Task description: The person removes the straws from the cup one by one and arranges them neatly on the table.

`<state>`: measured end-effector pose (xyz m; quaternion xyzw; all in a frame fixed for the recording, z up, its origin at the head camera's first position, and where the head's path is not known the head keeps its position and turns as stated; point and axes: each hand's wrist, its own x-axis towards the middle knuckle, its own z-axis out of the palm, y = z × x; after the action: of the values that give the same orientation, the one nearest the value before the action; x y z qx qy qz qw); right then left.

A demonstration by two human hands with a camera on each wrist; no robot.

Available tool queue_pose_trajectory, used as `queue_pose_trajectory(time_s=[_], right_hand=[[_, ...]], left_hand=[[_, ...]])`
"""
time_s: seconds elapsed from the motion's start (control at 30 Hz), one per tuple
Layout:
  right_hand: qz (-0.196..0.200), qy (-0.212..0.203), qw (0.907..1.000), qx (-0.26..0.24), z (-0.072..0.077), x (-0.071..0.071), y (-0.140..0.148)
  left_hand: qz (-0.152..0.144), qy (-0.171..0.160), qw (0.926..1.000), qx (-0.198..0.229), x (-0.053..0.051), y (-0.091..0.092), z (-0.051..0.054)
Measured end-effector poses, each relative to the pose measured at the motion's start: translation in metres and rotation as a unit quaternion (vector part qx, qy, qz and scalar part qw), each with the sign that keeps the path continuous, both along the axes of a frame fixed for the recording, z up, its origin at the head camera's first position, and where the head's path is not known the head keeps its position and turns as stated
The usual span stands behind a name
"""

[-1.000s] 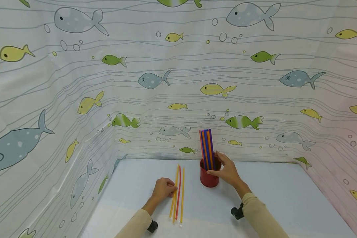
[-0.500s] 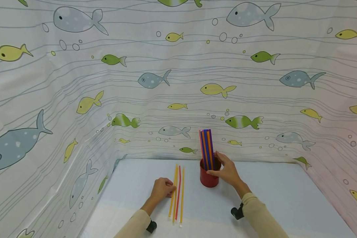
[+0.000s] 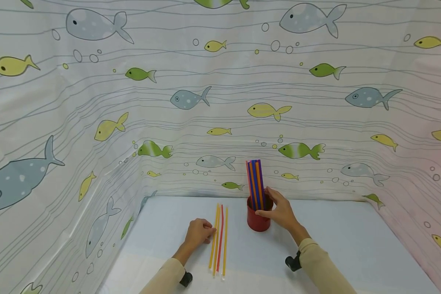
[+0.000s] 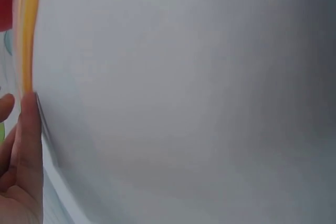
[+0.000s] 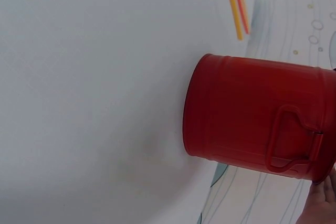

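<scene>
Several yellow straws [image 3: 226, 241] and a red straw [image 3: 221, 239] lie side by side on the table. My left hand [image 3: 198, 232] is beside the leftmost straw, fingertips touching it; the left wrist view has those fingers [image 4: 30, 145] fairly straight against a yellow straw [image 4: 30, 35], the thumb apart. At the back, a red metal bucket [image 3: 258, 221] stands upright with a bundle of blue, orange, purple and pinkish straws [image 3: 256, 183] in it. My right hand [image 3: 282, 210] grips its rim, thumb in front. A folded handle [image 5: 294, 140] shows on the bucket in the right wrist view.
White table surface [image 3: 334, 245] surrounds the bucket and loose straws. A fish-patterned curtain [image 3: 191, 122] rises behind the table and along both sides. Dark wrist cameras [image 3: 293, 261] sit at both sleeves.
My left hand has shifted slightly left and away from me, and the leftmost yellow straws have moved a little left at their far ends. My right hand and the bucket stay still.
</scene>
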<state>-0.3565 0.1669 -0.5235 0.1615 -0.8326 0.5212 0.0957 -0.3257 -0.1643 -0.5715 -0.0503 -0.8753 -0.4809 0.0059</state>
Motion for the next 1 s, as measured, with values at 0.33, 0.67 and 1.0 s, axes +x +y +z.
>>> queue_pose_trajectory(time_s=[0.33,0.67,1.0], right_hand=[[-0.003,-0.009,1.0,0.003,-0.001,-0.003,0.0],[-0.004,-0.013,0.9999,0.0,-0.002,-0.002,0.0],[-0.003,-0.007,1.0,0.0,-0.004,-0.005,0.0]], left_hand=[[-0.008,0.129,0.9898,-0.06,-0.016,0.016,0.009],[-0.003,0.1,0.9933,-0.057,-0.031,0.038,0.027],[-0.011,0.105,0.9939,-0.034,-0.047,0.064,0.05]])
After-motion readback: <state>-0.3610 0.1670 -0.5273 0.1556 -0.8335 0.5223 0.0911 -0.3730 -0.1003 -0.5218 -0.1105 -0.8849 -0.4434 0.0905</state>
